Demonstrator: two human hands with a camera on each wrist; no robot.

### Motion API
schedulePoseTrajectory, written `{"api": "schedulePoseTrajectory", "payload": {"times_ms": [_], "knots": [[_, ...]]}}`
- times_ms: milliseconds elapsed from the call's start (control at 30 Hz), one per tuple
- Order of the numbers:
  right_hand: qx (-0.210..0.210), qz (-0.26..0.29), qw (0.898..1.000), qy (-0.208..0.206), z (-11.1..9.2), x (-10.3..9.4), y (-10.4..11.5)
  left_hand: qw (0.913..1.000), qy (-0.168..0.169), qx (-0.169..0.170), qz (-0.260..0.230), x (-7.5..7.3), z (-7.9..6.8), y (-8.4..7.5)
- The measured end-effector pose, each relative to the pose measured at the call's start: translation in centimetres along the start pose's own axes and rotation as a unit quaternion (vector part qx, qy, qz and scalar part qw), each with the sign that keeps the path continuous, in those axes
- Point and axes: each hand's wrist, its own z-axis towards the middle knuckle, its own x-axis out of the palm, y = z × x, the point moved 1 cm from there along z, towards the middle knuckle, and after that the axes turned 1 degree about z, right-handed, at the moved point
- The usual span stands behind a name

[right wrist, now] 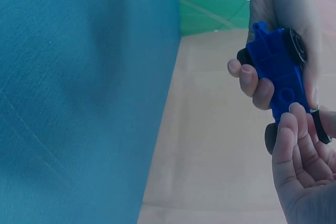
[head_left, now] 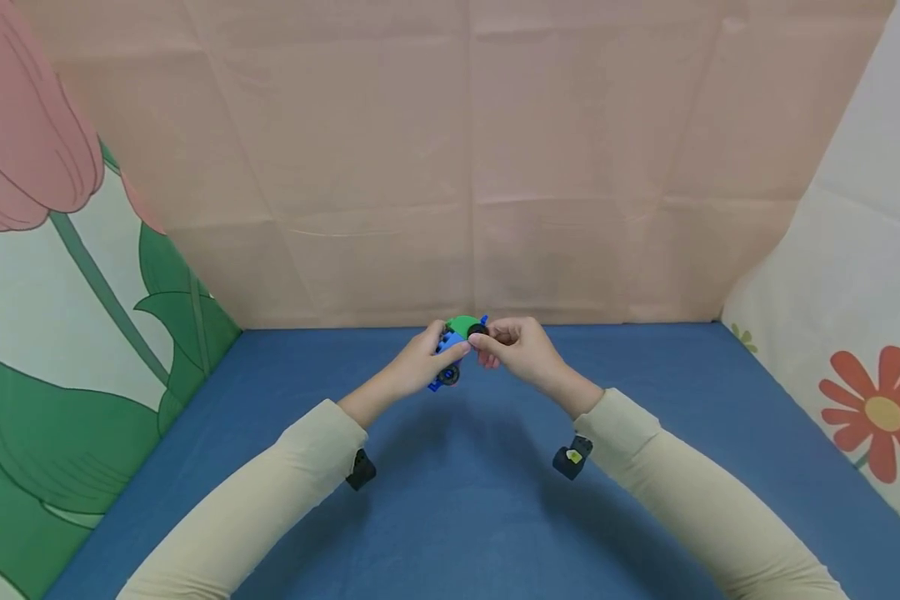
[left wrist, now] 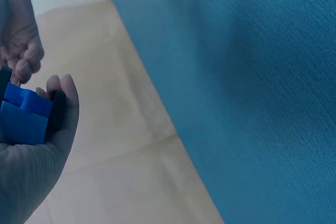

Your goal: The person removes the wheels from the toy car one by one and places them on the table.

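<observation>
A blue toy car (head_left: 450, 340) with a green top and black wheels is held up off the table by both hands. My left hand (head_left: 420, 360) grips its body, thumb along the near side. At the car's upper end, my right hand (head_left: 528, 354) pinches a black wheel (head_left: 477, 330) with its thumb and fingers. The right wrist view shows the blue underside (right wrist: 270, 59), with right fingertips touching it near that wheel (right wrist: 321, 127). In the left wrist view, only part of the blue body (left wrist: 23, 124) shows, resting in the left palm.
A blue cloth (head_left: 450, 517) covers the table below the hands. Behind stands a plain beige backdrop (head_left: 465, 167). Printed flower panels line the left side (head_left: 15, 433) and the right side (head_left: 817, 275). A small black camera (head_left: 572, 457) hangs at the right wrist, another (head_left: 362, 471) at the left.
</observation>
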Motion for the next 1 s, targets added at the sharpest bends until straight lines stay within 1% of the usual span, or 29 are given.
{"api": "schedulePoseTrajectory", "payload": {"times_ms": [133, 267, 367, 467, 533, 600, 733, 933, 1000], "knots": [[0.005, -0.015, 1.000, -0.005, -0.1, 0.2, 0.0, 1.0000, 0.006, -0.003, 0.002, 0.0, 0.1, 0.2], [0.008, -0.023, 1.000, 0.004, 0.0, 0.2, -0.3, 0.9999, 0.013, -0.004, -0.008, 0.0, 0.3, 0.7], [0.009, -0.014, 1.000, 0.012, 0.0, 0.2, -0.5, 0.9998, 0.016, -0.007, -0.012, 0.0, 0.4, 1.0], [0.024, 0.006, 1.000, 0.005, 0.0, 0.2, -0.7, 0.9997, 0.018, -0.010, -0.011, 0.1, 0.5, 1.2], [0.042, 0.035, 0.998, -0.008, 0.0, 0.1, -0.7, 0.9996, 0.021, -0.012, -0.015, 0.2, 0.6, 1.2], [0.061, 0.063, 0.996, -0.024, 0.1, 0.0, -0.8, 0.9994, 0.024, -0.012, -0.024, 0.2, 0.6, 1.2], [0.081, 0.104, 0.990, -0.042, 0.1, 0.0, -0.8, 0.9986, 0.026, -0.018, -0.042, 0.2, 0.7, 1.2], [0.103, 0.136, 0.984, -0.040, 0.2, -0.4, -0.6, 0.9979, 0.022, -0.034, -0.050, 0.2, 0.6, 1.2], [0.104, 0.143, 0.984, -0.037, 0.3, -0.6, -0.5, 0.9978, 0.020, -0.036, -0.051, 0.2, 0.6, 1.3]]}}
